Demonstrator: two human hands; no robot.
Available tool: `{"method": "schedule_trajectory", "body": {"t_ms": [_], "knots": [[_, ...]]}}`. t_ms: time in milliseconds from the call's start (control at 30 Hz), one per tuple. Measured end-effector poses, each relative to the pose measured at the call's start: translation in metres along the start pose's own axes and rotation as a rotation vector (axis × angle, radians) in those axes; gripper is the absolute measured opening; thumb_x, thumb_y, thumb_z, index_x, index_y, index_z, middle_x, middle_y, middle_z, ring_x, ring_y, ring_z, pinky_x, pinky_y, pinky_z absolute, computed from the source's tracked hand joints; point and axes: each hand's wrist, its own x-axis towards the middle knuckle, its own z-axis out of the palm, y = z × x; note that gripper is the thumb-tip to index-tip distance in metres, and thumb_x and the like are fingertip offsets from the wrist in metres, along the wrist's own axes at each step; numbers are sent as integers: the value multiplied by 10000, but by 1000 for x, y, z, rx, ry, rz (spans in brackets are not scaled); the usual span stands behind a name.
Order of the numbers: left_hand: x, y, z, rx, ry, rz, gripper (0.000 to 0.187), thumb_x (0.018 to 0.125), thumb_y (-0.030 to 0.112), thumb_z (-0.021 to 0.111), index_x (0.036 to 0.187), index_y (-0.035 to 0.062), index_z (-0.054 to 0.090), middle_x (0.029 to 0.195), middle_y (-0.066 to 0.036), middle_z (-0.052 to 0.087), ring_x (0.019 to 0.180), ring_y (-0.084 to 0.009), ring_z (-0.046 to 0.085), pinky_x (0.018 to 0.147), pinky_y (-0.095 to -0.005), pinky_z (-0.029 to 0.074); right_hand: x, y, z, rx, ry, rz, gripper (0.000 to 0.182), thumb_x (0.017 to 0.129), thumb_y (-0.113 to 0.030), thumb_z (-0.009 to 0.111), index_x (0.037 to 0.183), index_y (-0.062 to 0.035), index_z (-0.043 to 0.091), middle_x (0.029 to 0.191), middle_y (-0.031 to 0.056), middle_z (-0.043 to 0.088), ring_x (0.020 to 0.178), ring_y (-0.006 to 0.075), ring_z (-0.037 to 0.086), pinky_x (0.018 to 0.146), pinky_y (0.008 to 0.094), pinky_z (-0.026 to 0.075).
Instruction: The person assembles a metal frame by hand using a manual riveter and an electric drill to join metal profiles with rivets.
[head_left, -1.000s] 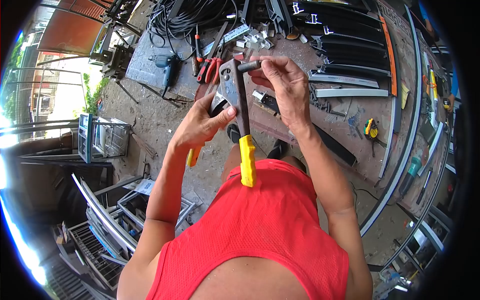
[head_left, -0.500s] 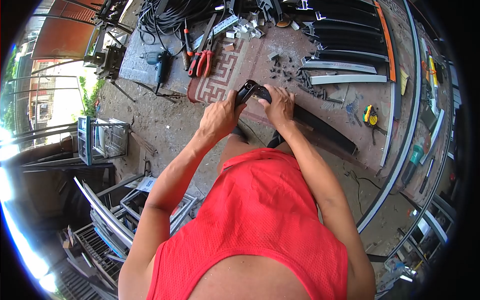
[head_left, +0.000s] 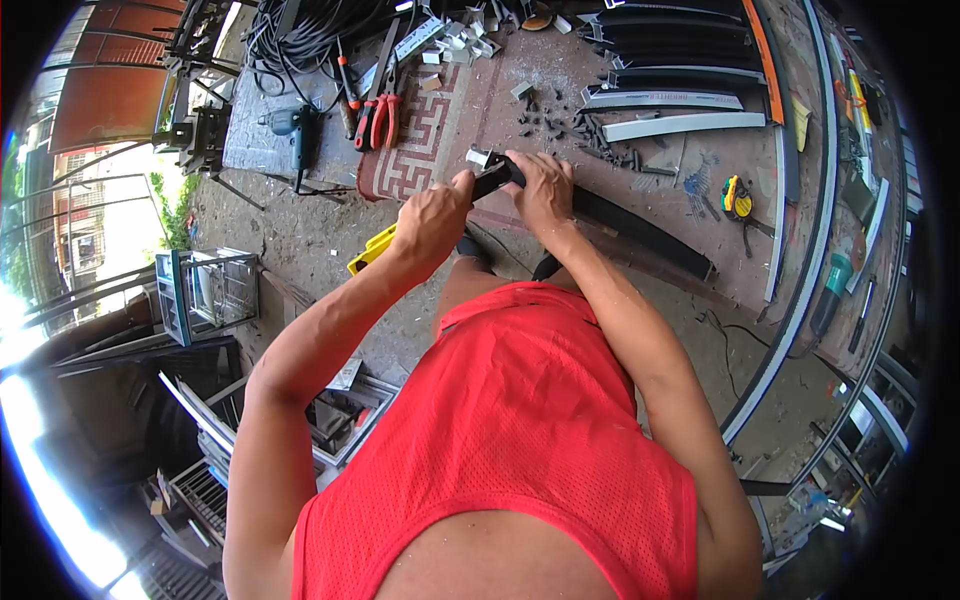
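Observation:
My left hand (head_left: 432, 222) is closed round a dark tool-like object (head_left: 490, 181) at the table's near edge. A yellow part (head_left: 374, 249) shows beside my left wrist; whether it belongs to that object I cannot tell. My right hand (head_left: 543, 195) is wrapped round the near end of a long black profile (head_left: 645, 237), which slants away to the right. The two held things meet between my hands. Just beyond my left fingertips is a small silvery piece (head_left: 480, 157).
On the table (head_left: 500, 90) lie a drill (head_left: 300, 135), red-handled pliers (head_left: 385, 122), small black pieces (head_left: 560, 125), metal offcuts (head_left: 468, 42), black profiles (head_left: 680, 50) and a yellow tape measure (head_left: 737, 198). Metal frames (head_left: 210, 290) stand on the floor to the left.
The yellow part has come into view by my left wrist, and the silvery piece beyond my fingers. Both hands have shifted slightly, and the view has turned a little.

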Motion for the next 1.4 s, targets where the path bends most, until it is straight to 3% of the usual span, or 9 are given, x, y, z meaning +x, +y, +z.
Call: {"method": "schedule_trajectory", "body": {"t_ms": [200,467,633,733,833,967,1133,1233,1400], "knots": [[13,-22,1,-243,11,-12,413,991,312,653,1073,-32,440,809,-325,671,793,-524,668,688,-592,500,2,2,-7,-26,275,-289,563,826,-269,827,1299,-50,612,1218,161,674,1151,382,600,1030,512,409],[7,-4,7,-310,47,-80,372,977,246,644,1111,-36,441,825,-348,665,817,-539,661,714,-600,501,11,-56,27,1503,-519,810,753,742,-850,686,941,-132,578,887,4,632,840,148,646,676,361,534],[-48,-4,24,-198,665,91,501,924,323,730,1231,-12,519,714,-180,635,581,-447,618,612,-511,519,31,-76,37,1745,-258,977,754,715,-858,684,893,-135,567,778,30,623,660,172,630,658,347,554],[-71,0,-12,-969,-387,-661,484,906,423,742,1035,-28,627,657,-112,605,506,-318,604,572,-460,530,32,-79,31,1676,-216,1015,772,663,-892,679,843,-153,550,704,20,597,628,175,623,613,360,550],[-60,12,-1,-697,-312,-627,533,898,493,724,839,-32,657,616,-100,594,498,-234,603,545,-430,527,32,-78,35,1700,-187,1019,770,674,-903,659,830,-157,550,692,19,595,622,174,621,593,346,530],[-63,1,53,-517,-72,-481,473,871,437,736,842,-32,677,691,-231,675,634,-371,700,648,-485,540,27,-80,26,1614,-223,950,755,721,-892,636,821,-149,549,668,33,607,587,173,608,572,341,515],[-81,35,-89,-471,6,-449,407,844,228,723,1143,-17,597,780,-193,707,768,-400,716,740,-495,559,22,-71,44,1620,-137,961,681,787,-800,689,868,-132,582,785,23,612,693,146,610,694,313,529],[-83,1,-28,-186,357,-61,691,860,379,782,1339,-39,512,799,-161,709,614,-320,670,626,-401,545,24,-76,45,1650,-98,974,697,783,-806,687,875,-124,581,780,26,612,683,141,609,676,306,532],[-71,-12,28,-776,-456,-595,568,851,470,780,1091,-32,663,716,-143,672,561,-239,662,500,-361,524,21,-81,36,1717,-150,992,748,763,-860,640,859,-123,560,689,25,597,610,156,615,596,328,525]]}}
